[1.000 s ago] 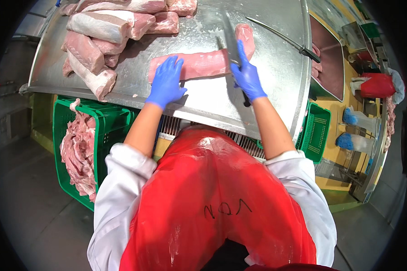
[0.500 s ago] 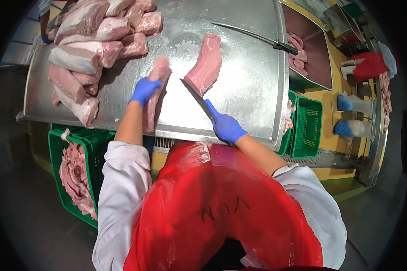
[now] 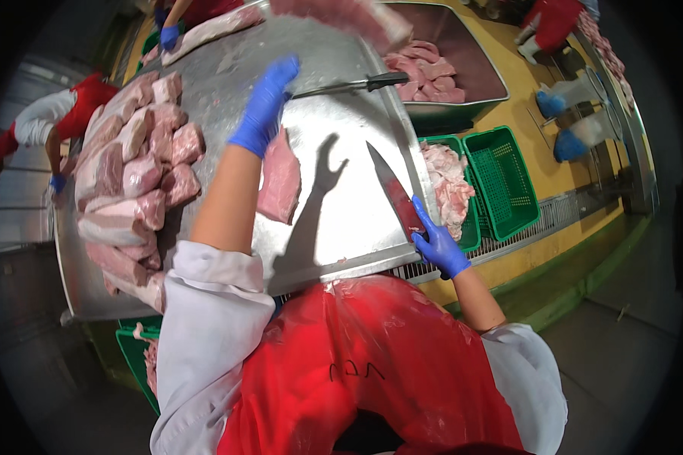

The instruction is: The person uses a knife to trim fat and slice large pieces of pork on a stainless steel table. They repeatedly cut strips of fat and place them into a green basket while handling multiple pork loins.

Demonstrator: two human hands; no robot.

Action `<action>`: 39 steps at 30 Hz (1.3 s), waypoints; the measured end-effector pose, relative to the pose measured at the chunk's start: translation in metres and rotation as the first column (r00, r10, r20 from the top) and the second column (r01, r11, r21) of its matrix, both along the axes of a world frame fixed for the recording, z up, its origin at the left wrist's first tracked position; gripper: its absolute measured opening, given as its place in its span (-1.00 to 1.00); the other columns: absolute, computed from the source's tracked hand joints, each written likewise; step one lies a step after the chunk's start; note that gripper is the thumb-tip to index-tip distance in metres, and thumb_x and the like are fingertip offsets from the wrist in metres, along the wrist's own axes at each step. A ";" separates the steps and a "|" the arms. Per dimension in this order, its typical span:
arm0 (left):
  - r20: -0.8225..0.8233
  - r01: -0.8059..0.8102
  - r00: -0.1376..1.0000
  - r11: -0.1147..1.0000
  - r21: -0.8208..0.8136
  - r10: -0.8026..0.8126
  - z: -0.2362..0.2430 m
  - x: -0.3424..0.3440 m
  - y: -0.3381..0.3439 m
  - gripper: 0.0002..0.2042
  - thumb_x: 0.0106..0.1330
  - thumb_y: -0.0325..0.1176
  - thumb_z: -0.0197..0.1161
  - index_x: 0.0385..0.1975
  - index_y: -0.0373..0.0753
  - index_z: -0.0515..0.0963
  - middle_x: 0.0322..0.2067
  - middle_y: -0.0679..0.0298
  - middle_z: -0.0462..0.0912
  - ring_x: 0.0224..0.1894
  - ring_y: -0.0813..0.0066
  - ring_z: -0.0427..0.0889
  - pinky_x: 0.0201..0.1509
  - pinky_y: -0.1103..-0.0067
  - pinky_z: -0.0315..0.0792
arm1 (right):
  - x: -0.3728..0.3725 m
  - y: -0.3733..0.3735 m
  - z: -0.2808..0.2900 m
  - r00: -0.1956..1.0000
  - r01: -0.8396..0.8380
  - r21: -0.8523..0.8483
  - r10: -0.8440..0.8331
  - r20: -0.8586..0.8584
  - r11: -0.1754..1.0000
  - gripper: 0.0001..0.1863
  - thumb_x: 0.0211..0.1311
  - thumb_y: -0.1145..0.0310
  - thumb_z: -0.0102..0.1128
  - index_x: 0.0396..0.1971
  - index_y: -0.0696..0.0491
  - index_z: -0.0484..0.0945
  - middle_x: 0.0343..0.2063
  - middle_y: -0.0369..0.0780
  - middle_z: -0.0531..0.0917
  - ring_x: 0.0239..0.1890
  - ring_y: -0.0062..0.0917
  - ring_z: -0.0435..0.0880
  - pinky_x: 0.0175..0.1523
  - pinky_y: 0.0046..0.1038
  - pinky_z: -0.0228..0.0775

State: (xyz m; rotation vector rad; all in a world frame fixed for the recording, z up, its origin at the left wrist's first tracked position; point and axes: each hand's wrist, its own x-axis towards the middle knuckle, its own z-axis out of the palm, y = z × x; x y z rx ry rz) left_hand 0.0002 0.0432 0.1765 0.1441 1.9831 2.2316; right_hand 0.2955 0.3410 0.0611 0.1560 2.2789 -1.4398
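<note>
Meat cut (image 3: pixel 281 184): a pink, elongated slab with a paler, fatty sheen on its upper face, lying flat on the steel table (image 3: pixel 341 220). Its long axis runs roughly from the far side of the table toward the person, the near end broader and squared off, the far end partly hidden beneath the raised left arm. It lies between the stacked meat pieces (image 3: pixel 133 174) at the left and the knife (image 3: pixel 393 191) at the right, touching neither.

Left hand (image 3: pixel 265 106): blue-gloved, lifted above the table beyond the cut; fingers extended and slightly apart, gripping nothing. A blurred pink piece (image 3: pixel 341 17) shows at the upper edge beyond the fingertips, clear of the hand.

Right hand (image 3: pixel 439 244): blue-gloved, at the near right edge of the table; fingers clamped around the knife's handle. The blade, smeared red, points up and leftward across the table surface.

Surroundings: a second knife (image 3: pixel 353 85) lies on the far part of the table; a metal tub (image 3: pixel 448 72) holds further cuts; green crates (image 3: pixel 501 182) stand beside the table, one holding trimmings (image 3: pixel 446 186). The person wears a red apron (image 3: pixel 379 364).
</note>
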 end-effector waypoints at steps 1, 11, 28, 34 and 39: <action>-0.005 0.085 0.995 0.901 -0.425 -0.096 -0.061 -0.010 -0.024 -0.22 0.27 0.14 0.37 0.28 -0.42 0.42 0.28 -0.05 0.48 0.36 0.15 0.41 0.48 0.34 0.19 | 0.000 0.005 -0.002 0.996 0.024 -0.027 -0.026 -0.083 0.999 -0.12 0.34 0.42 0.06 0.59 -0.25 -0.10 -0.66 -0.19 0.54 -0.63 -0.53 0.48 -0.33 -0.40 0.47; 0.764 0.037 0.631 0.989 0.141 -0.133 -0.196 0.101 -0.165 -0.44 0.20 -0.31 0.29 0.19 -0.44 0.43 -0.07 -0.05 0.67 -0.09 0.02 0.73 0.11 0.15 0.64 | 0.111 0.051 -0.040 0.957 0.287 0.106 -0.291 0.022 0.952 -0.10 0.35 0.42 0.15 0.58 -0.28 -0.10 -0.48 0.01 0.66 -0.63 -0.28 0.62 -0.44 -0.27 0.47; 0.051 -0.097 0.899 -0.313 -0.945 -0.435 0.023 -0.096 -0.463 0.10 -0.25 -0.31 0.65 0.44 -0.16 0.18 0.29 -0.10 0.41 0.27 -0.12 0.47 0.34 0.28 0.38 | 0.041 -0.059 -0.008 0.901 0.423 0.011 -0.420 -0.108 0.906 -0.14 0.36 0.47 0.11 0.59 -0.20 -0.03 -0.55 -0.34 0.49 -0.64 -0.71 0.33 -0.57 -0.56 0.30; 0.220 -0.096 0.799 -0.479 -0.873 -0.560 0.047 -0.100 -0.548 0.47 -0.63 -0.27 0.75 0.55 0.03 -0.01 0.44 -0.09 0.22 0.42 -0.13 0.29 0.44 0.24 0.28 | 0.082 -0.109 -0.009 0.897 0.433 0.081 -0.438 0.061 0.898 -0.17 0.40 0.47 0.08 0.59 -0.26 -0.02 -0.55 -0.32 0.50 -0.61 -0.70 0.39 -0.57 -0.57 0.36; -0.073 -0.162 0.890 -0.160 -0.974 -0.451 0.021 -0.132 -0.555 0.20 -0.38 -0.20 0.64 0.47 -0.22 0.16 0.16 -0.18 0.54 0.22 -0.15 0.52 0.36 0.27 0.38 | 0.073 -0.155 0.004 0.915 0.397 0.131 -0.403 0.024 0.908 -0.18 0.41 0.46 0.06 0.59 -0.23 -0.05 -0.58 -0.31 0.50 -0.62 -0.71 0.39 -0.51 -0.53 0.39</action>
